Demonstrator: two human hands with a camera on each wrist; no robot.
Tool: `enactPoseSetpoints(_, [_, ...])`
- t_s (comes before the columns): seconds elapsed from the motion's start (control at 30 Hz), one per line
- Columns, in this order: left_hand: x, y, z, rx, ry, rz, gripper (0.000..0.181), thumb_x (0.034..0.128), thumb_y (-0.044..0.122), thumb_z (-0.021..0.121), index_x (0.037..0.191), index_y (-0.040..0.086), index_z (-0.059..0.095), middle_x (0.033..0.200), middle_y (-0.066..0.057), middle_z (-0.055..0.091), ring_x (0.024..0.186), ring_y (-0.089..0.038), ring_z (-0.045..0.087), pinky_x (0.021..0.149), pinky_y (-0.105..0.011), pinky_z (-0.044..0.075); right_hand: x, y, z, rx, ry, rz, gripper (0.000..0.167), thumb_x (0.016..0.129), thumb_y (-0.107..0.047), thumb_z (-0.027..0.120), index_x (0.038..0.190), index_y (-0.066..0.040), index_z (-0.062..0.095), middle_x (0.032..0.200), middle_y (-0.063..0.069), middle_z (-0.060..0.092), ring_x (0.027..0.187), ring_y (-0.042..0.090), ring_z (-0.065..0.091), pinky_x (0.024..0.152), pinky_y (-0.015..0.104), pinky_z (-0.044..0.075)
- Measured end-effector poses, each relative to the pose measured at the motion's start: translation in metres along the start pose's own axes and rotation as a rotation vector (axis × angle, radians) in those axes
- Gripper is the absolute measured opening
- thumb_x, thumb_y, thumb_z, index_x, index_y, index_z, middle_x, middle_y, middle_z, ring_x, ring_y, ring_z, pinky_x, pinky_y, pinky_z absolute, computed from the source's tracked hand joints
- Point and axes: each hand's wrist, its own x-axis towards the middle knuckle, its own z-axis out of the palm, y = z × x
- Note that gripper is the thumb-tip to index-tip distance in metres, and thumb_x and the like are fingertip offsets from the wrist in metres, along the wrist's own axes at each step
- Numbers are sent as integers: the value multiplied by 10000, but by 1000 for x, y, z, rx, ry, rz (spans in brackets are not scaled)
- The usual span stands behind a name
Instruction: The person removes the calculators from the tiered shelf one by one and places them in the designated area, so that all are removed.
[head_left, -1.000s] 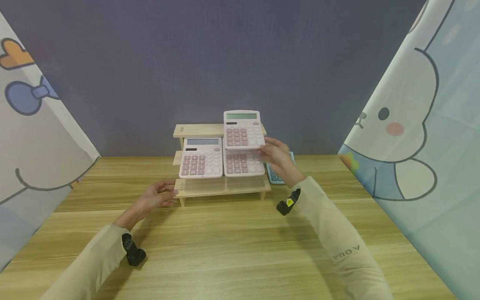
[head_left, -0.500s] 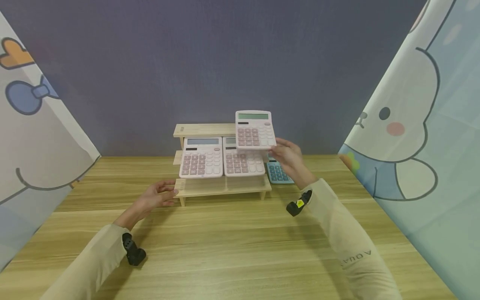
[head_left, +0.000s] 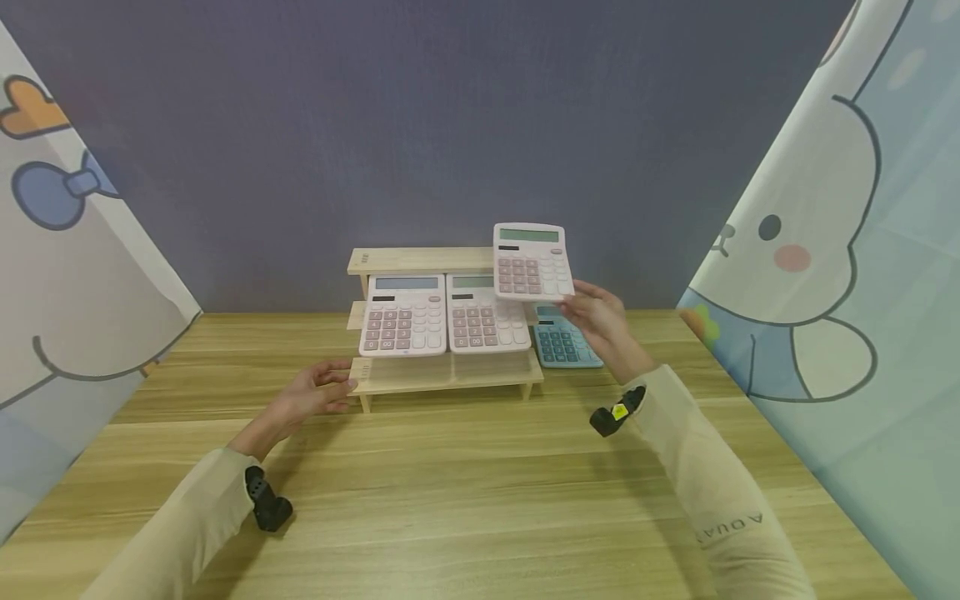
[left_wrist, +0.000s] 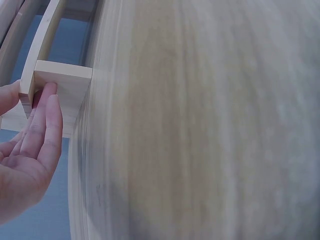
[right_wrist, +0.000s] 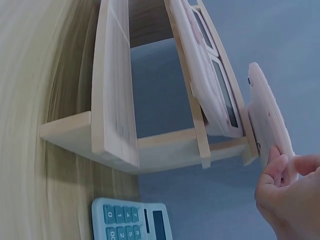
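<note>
My right hand [head_left: 600,321] pinches a white calculator with pink keys [head_left: 532,262] by its lower right corner, over the right end of the wooden shelf's top board [head_left: 427,260]. In the right wrist view, thumb and fingers of the hand [right_wrist: 290,192] grip the calculator's edge [right_wrist: 270,120]. Two similar calculators, left [head_left: 402,317] and right [head_left: 480,333], lean side by side on the middle tier; the held one overlaps the right one's upper corner. My left hand [head_left: 311,393] holds the left end of the bottom board, thumb and fingers around its edge [left_wrist: 40,75] in the left wrist view.
A blue calculator [head_left: 566,346] lies at the right of the shelf, on the wooden table [head_left: 450,500], partly behind my right hand. A dark wall [head_left: 480,125] stands behind the shelf, with cartoon-printed panels on the left [head_left: 82,283] and right [head_left: 862,417].
My right hand has moved to the right with the calculator, uncovering more of the right calculator on the shelf and of the blue one. The left hand has stayed in place.
</note>
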Motion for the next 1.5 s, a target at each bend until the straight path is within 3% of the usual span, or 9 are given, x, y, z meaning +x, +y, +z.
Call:
enactPoseSetpoints(0.27, [0,0,0,3,-1,9,659,923,247,554,1412,-35,214,1313,-290,349,986,-172,560,843,-343,543,-1,-5,-15,25,-3,-19,488,872,131,446,1336,26,333,879,62,597,727,135,625,690,177,532])
enactPoseSetpoints(0.5, [2,-2,0,7,1,7,637,927,238,546,1407,-31,224,1312,-287,356,991,-181,565,840,-347,544,-4,-11,-30,51,-12,-30,430,878,121,452,1284,2,373,925,70,579,767,143,630,704,190,529])
enactPoseSetpoints(0.77, [1,-2,-1,7,3,7,655,923,252,552,1406,-38,218,1302,-290,361,976,-187,583,838,-348,544,-7,-16,-46,118,-59,-29,291,879,147,419,1120,-15,440,881,92,599,748,165,619,716,217,533])
enactPoseSetpoints(0.97, [1,-1,-1,16,-3,15,650,928,249,543,1406,-44,213,1307,-295,359,993,-186,575,843,-354,542,-9,-17,-57,98,-79,-25,382,883,153,372,1241,23,347,915,84,585,787,149,580,739,211,510])
enactPoseSetpoints(1.2, [0,-1,0,13,0,8,640,927,237,546,1404,-41,222,1296,-289,370,987,-170,568,843,-348,542,-9,-18,-69,120,-82,-11,308,894,145,376,1164,-2,352,895,91,552,772,162,589,715,205,514])
enactPoseSetpoints(1.37, [0,0,0,5,-2,9,653,924,239,552,1405,-46,216,1304,-292,364,997,-174,567,848,-351,540,-11,-16,-79,84,-116,10,553,913,126,323,1422,22,132,984,58,539,844,125,549,775,204,490])
enactPoseSetpoints(1.43, [0,0,0,8,-4,11,650,925,237,550,1404,-49,216,1303,-295,362,1000,-180,566,845,-351,541,-11,-15,-84,73,-134,11,601,920,119,304,1445,35,26,1018,42,532,866,114,532,787,206,483])
enactPoseSetpoints(1.5, [1,0,1,9,-2,5,646,924,236,552,1405,-42,221,1302,-288,366,998,-181,567,843,-346,542,-11,-13,-89,85,-139,12,589,922,120,303,1443,30,43,1028,38,539,872,114,534,785,211,485])
